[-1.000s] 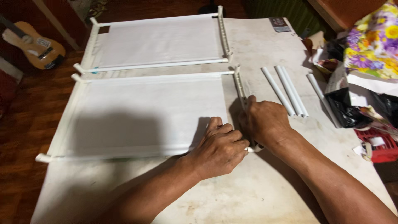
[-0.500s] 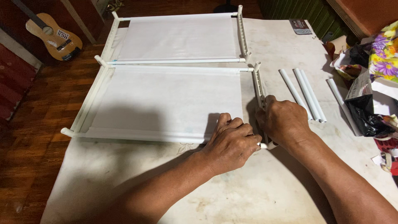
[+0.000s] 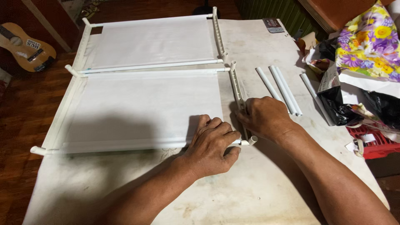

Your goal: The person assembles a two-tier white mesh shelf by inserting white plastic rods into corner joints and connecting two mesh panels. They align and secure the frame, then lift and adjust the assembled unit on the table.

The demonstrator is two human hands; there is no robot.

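In the head view we see the left hand [image 3: 211, 143] lying curled, knuckles up, over the near right corner of the near white frame [image 3: 141, 110], its fingers closed down on the bottom tube, while the right hand [image 3: 263, 116] grips the frame's right side rail [image 3: 236, 85] with fingers wrapped around it. That frame lies flat on the white table [image 3: 233, 196], just beside a second white frame [image 3: 152, 41] farther away. To the right we find loose white tubes [image 3: 283, 87], a flowered bag [image 3: 368, 41] and, on the floor at left, a guitar [image 3: 25, 48].
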